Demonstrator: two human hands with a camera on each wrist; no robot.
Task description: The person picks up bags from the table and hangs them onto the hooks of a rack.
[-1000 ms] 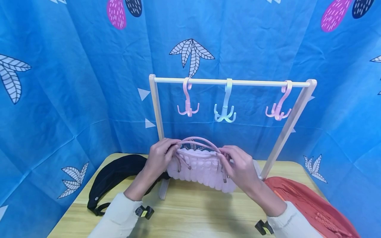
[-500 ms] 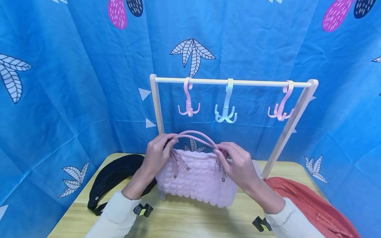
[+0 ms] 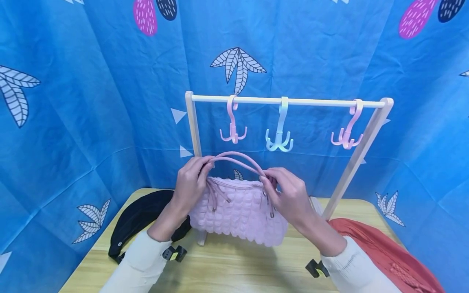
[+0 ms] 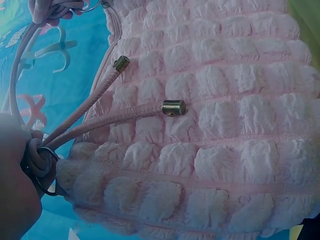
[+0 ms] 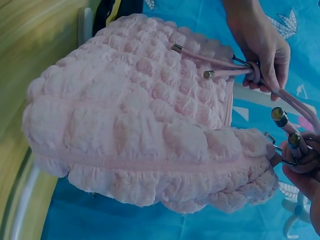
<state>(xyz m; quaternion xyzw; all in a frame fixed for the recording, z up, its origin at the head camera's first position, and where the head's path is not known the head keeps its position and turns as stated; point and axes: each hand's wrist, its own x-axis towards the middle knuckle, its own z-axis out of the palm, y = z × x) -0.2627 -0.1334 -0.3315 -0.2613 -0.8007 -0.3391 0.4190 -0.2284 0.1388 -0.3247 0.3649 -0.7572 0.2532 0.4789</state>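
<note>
A pink quilted handbag (image 3: 238, 211) hangs from both hands above the table, its two cord handles (image 3: 234, 156) arching between them. The left hand (image 3: 190, 183) pinches the handles at their left end, close to the knot. At the right end the right hand (image 3: 287, 195) grips them between thumb and fingers. Loose cord ends with metal tips (image 4: 174, 107) dangle over the bag's front in the left wrist view. In the right wrist view the bag's puffy side (image 5: 150, 165) faces the camera. Behind and above the bag, a pink hook (image 3: 233, 126) and a light-blue hook (image 3: 280, 130) hang from the rack.
A wooden rack with a white bar (image 3: 311, 101) stands on the table (image 3: 234, 268). Another pink hook (image 3: 348, 130) hangs near its right post. A black bag (image 3: 139, 215) lies at left, a red bag (image 3: 384, 252) at right. Blue patterned cloth (image 3: 146, 81) surrounds the table.
Both hands have raised the pink handbag and drawn it slightly left. Its front has swung into fuller view. The hooks and the other bags stay put.
</note>
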